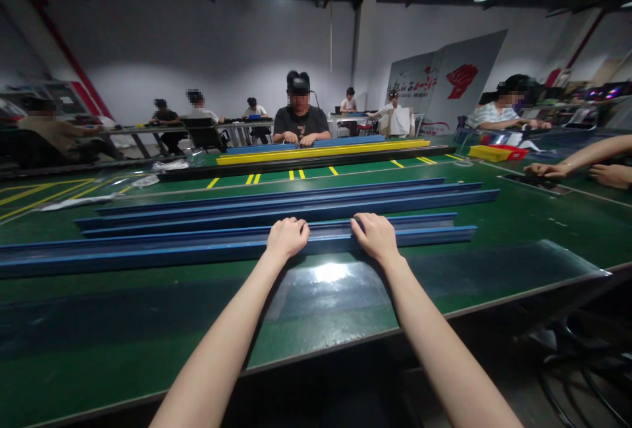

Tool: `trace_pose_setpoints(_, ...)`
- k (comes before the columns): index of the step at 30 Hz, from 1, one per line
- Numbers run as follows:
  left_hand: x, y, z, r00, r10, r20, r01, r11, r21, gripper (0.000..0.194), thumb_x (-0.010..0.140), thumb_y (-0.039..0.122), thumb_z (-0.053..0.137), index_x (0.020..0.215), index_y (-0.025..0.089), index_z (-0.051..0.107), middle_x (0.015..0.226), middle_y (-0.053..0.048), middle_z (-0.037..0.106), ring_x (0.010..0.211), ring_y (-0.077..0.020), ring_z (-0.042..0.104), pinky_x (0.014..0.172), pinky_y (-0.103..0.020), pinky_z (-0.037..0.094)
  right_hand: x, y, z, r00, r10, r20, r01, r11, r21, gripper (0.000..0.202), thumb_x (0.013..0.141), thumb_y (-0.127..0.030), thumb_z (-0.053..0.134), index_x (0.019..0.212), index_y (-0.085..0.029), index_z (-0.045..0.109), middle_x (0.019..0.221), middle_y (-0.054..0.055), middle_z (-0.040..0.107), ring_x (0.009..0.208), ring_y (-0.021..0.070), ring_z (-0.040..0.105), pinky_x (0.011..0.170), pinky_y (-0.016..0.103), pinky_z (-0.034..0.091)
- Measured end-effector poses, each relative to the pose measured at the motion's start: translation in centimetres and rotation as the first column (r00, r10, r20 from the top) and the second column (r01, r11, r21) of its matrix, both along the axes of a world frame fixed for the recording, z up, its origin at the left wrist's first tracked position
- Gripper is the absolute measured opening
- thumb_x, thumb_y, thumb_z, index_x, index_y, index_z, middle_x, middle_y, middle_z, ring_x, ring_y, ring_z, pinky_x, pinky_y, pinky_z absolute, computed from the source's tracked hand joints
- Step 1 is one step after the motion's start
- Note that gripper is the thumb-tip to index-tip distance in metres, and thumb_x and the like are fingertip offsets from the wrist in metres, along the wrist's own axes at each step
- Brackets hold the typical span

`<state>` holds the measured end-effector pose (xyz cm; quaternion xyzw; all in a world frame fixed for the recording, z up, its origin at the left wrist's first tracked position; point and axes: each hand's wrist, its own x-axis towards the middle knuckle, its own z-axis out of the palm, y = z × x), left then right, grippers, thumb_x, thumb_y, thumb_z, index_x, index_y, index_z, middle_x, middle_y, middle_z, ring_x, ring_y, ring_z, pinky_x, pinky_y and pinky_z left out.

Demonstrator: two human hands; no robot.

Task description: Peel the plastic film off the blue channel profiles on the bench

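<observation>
A long blue channel-shaped strip (148,255) lies across the green table in front of me. My left hand (288,237) is closed over it near the middle, fingers curled down on the far side. A short way to the right, my right hand (376,234) also grips the strip, with thumb and fingers bent around its edges. The fingertips of both hands are partly hidden. Nearer to me, under my forearms, a clear plastic sheet (518,268) lies flat and reflects a lamp.
More blue strips (296,207) lie beyond my hands. Farther off are a yellow strip (326,151), a black strip (316,166) and a co-worker (302,118). At right are another person's hands (548,170) and yellow and red trays (496,153). The table edge (316,353) runs close by.
</observation>
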<state>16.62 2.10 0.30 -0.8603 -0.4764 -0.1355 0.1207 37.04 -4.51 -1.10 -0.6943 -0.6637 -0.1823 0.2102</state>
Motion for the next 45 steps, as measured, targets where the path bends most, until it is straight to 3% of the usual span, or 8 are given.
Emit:
trace_pose_setpoints(8, -2.6, 0.7, 0.0, 0.990, 0.142, 0.014, -0.140, 0.988, -0.070, 0.038, 0.085, 0.032, 0.028, 0.090, 0.022, 0.064, 0.091, -0.004, 0.065, 0.087, -0.0198, 0.060, 0.070, -0.028, 0.043, 0.1, 0.7, -0.3, 0.995, -0.100, 0.018, 0.101, 0.995, -0.017, 0.038, 0.086, -0.038, 0.030, 0.086, -0.017, 0.062, 0.085, 0.007, 0.065, 0.081, 0.0168, 0.056, 0.070, 0.026, 0.032)
trace_pose_setpoints(12, -1.7, 0.5, 0.5, 0.983, 0.181, -0.020, -0.182, 0.978, -0.098, 0.044, 0.086, 0.036, 0.024, 0.088, 0.016, 0.063, 0.090, -0.010, 0.065, 0.087, -0.0234, 0.060, 0.072, -0.032, 0.044, -0.2, 1.0, -0.3, 0.987, -0.149, 0.057, 0.149, 0.989, -0.008, 0.037, 0.085, -0.036, 0.032, 0.077, -0.017, 0.063, 0.080, 0.007, 0.064, 0.077, 0.0165, 0.055, 0.064, 0.026, 0.030)
trace_pose_setpoints(15, -0.7, 0.3, 0.7, 0.981, 0.191, -0.022, -0.192, 0.977, -0.095, 0.041, 0.087, 0.029, 0.023, 0.086, 0.015, 0.062, 0.089, -0.010, 0.065, 0.086, -0.0234, 0.060, 0.073, -0.033, 0.043, -0.3, 1.1, -0.2, 0.985, -0.158, 0.062, 0.159, 0.987, -0.004, 0.037, 0.084, -0.034, 0.033, 0.075, -0.017, 0.064, 0.078, 0.006, 0.065, 0.075, 0.0159, 0.054, 0.062, 0.026, 0.029)
trace_pose_setpoints(21, 2.2, -0.7, 0.2, 0.999, 0.040, 0.028, -0.038, 0.998, -0.046, 0.035, 0.087, 0.024, 0.026, 0.090, 0.015, 0.059, 0.092, -0.009, 0.063, 0.089, -0.0219, 0.058, 0.074, -0.033, 0.042, -0.5, 1.1, -0.5, 0.988, -0.142, 0.059, 0.140, 0.990, 0.034, 0.039, 0.085, -0.033, 0.031, 0.070, -0.018, 0.065, 0.076, 0.005, 0.066, 0.072, 0.0148, 0.055, 0.060, 0.026, 0.028)
trace_pose_setpoints(25, 3.7, -1.0, -0.2, 0.996, -0.083, 0.009, 0.084, 0.995, -0.057, 0.037, 0.088, 0.033, 0.026, 0.094, 0.015, 0.058, 0.095, -0.010, 0.062, 0.091, -0.0224, 0.057, 0.079, -0.035, 0.041, -1.1, 1.2, -0.7, 0.992, -0.098, 0.076, 0.095, 0.995, 0.038, 0.041, 0.085, -0.034, 0.030, 0.072, -0.017, 0.065, 0.077, 0.006, 0.067, 0.072, 0.0155, 0.056, 0.063, 0.026, 0.030)
trace_pose_setpoints(28, 3.6, -0.8, -0.2, 0.997, -0.077, 0.007, 0.078, 0.995, -0.060, 0.038, 0.088, 0.034, 0.026, 0.094, 0.015, 0.059, 0.093, -0.010, 0.063, 0.089, -0.0217, 0.058, 0.078, -0.033, 0.042, -1.2, 1.1, -0.7, 0.995, -0.059, 0.085, 0.058, 0.998, 0.017, 0.042, 0.086, -0.037, 0.029, 0.079, -0.017, 0.066, 0.081, 0.007, 0.067, 0.075, 0.0162, 0.057, 0.066, 0.026, 0.032)
trace_pose_setpoints(36, 1.9, -0.2, 0.3, 0.999, -0.045, 0.029, 0.047, 0.997, -0.062, 0.038, 0.087, 0.031, 0.027, 0.086, 0.017, 0.063, 0.087, -0.007, 0.065, 0.084, -0.0192, 0.060, 0.074, -0.028, 0.043, -0.1, 1.3, -0.5, 0.985, 0.170, 0.012, -0.168, 0.983, -0.079, 0.041, 0.089, -0.036, 0.024, 0.103, -0.021, 0.060, 0.104, 0.004, 0.064, 0.094, 0.0144, 0.055, 0.078, 0.024, 0.037)
trace_pose_setpoints(45, -1.1, 0.7, 0.2, 1.000, -0.011, 0.021, 0.012, 0.998, -0.056, 0.036, 0.085, 0.030, 0.029, 0.082, 0.020, 0.064, 0.084, -0.004, 0.065, 0.081, -0.0183, 0.060, 0.068, -0.026, 0.043, 0.4, 1.0, -0.7, 0.976, 0.213, -0.039, -0.215, 0.976, -0.036, 0.042, 0.088, -0.041, 0.028, 0.107, -0.018, 0.057, 0.108, 0.006, 0.062, 0.099, 0.0169, 0.054, 0.084, 0.027, 0.038)
